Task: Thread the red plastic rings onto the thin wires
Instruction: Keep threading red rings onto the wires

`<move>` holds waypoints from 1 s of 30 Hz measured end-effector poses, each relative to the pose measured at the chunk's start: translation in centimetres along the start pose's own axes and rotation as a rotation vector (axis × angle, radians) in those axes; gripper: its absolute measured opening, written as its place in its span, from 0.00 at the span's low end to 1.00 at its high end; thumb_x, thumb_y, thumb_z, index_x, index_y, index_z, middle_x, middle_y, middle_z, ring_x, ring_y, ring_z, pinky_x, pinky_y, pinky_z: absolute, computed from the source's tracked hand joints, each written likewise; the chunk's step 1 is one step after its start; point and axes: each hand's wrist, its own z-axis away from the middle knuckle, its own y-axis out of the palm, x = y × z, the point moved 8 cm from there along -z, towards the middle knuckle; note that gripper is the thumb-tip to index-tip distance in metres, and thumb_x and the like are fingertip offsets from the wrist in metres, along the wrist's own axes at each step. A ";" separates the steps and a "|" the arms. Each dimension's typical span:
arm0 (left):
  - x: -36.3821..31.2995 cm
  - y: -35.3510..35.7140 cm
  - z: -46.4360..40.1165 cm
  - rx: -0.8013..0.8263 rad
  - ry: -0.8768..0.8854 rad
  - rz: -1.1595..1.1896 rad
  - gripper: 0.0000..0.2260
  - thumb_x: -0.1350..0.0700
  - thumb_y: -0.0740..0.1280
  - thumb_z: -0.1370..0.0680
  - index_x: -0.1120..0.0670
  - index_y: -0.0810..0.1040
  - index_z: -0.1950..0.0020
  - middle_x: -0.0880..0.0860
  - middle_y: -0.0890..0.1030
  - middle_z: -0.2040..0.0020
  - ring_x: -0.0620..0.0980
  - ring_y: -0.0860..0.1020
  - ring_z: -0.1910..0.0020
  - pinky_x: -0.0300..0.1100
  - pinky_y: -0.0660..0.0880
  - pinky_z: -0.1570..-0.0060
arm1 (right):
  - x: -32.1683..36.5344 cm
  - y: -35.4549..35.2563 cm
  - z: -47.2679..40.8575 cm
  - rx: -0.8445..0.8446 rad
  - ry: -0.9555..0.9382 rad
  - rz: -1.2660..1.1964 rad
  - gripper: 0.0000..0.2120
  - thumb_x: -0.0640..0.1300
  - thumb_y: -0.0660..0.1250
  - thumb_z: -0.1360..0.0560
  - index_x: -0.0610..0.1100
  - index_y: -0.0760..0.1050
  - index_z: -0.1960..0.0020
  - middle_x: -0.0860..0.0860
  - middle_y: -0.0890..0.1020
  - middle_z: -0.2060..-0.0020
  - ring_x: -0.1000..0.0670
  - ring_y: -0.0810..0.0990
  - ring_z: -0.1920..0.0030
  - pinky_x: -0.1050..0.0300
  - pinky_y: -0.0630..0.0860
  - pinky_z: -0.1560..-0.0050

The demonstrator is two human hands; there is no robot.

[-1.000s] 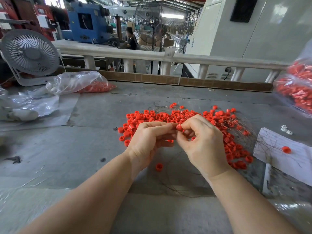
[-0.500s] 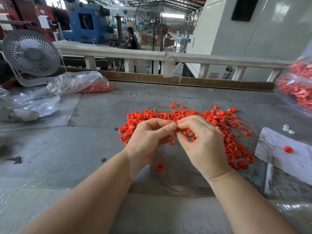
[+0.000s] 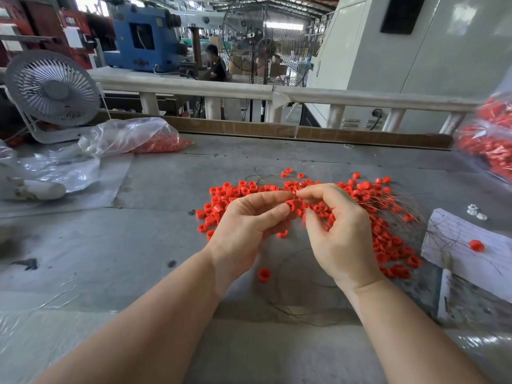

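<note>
Forearms reached in from the near edge of the table [image 3: 138, 245], meeting just short of the heap of red rings [image 3: 368, 217], which serves as the landmark here. Nearest of all, a loop of thin wire [image 3: 304, 309] lay on the table on the near side of the heap, with one stray ring [image 3: 264, 274] beside it. Above that, the left hand [image 3: 243, 231] pinched a single red ring [image 3: 294, 204] between thumb and forefinger, seemingly presenting it to the other hand. The right hand [image 3: 340, 231] had thumb and forefinger pinched together at that ring, probably on a wire end too fine to make out; its other fingers were loosely curled. Both hands hovered over the heap's near edge, likely so the next ring would be within easy reach. More wires [image 3: 388, 200] fanned through the heap's right side. Right of the heap lay a sheet of paper [image 3: 471, 261] carrying one loose ring [image 3: 476, 245]. Beyond the heap to the left sat a clear bag [image 3: 130, 137] of red parts and a small fan [image 3: 52, 90]; far right, another bag [image 3: 487, 145] held more.
</note>
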 end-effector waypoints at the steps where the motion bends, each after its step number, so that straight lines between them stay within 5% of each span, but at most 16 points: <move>1: -0.1 0.1 0.0 0.003 0.007 0.007 0.11 0.61 0.69 0.35 0.58 0.81 0.54 0.55 0.84 0.61 0.50 0.83 0.60 0.38 0.79 0.57 | 0.0 0.0 0.0 0.002 0.004 0.002 0.10 0.32 0.64 0.32 0.41 0.79 0.54 0.53 0.80 0.58 0.50 0.79 0.54 0.50 0.76 0.48; 6: -0.4 0.5 0.1 0.042 0.037 0.041 0.11 0.62 0.67 0.34 0.59 0.80 0.52 0.53 0.84 0.60 0.47 0.82 0.60 0.40 0.79 0.53 | 0.1 0.2 0.1 0.024 0.025 -0.022 0.06 0.41 0.68 0.30 0.42 0.79 0.54 0.52 0.81 0.58 0.50 0.80 0.53 0.45 0.75 0.49; 12: -0.7 0.7 0.2 0.073 0.058 0.060 0.09 0.63 0.67 0.33 0.58 0.82 0.55 0.54 0.84 0.59 0.47 0.82 0.59 0.38 0.80 0.55 | -0.5 0.4 0.2 0.015 0.075 -0.114 0.10 0.44 0.72 0.32 0.40 0.80 0.54 0.50 0.82 0.60 0.56 0.78 0.61 0.71 0.71 0.57; 30: -1.2 0.8 0.2 0.112 0.126 0.079 0.10 0.65 0.68 0.34 0.55 0.84 0.57 0.54 0.84 0.60 0.47 0.83 0.60 0.36 0.78 0.59 | -0.6 0.3 0.0 0.032 0.115 -0.269 0.07 0.40 0.70 0.31 0.46 0.80 0.53 0.55 0.82 0.58 0.58 0.80 0.57 0.68 0.73 0.56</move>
